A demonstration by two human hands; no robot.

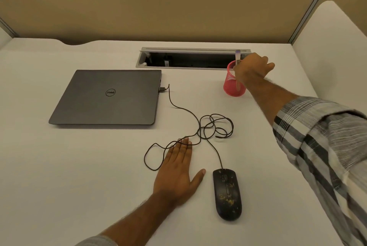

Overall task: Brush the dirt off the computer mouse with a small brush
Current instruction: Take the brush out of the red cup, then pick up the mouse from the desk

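Right hand [253, 67] fingers pinch the brush [237, 56] in the red cup [234, 83]; lift straight up; left hand [176, 168] flat, fingers straight.

The closed laptop [107, 97] lid bears a "DELL" logo.

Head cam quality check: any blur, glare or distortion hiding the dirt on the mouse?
Head view: warm, dim, even light, no glare; yellowish specks on the mouse read clearly. Wide-angle bowing bends the partition edges. The right hand at the red mesh cup looks slightly soft; its grip is unclear.
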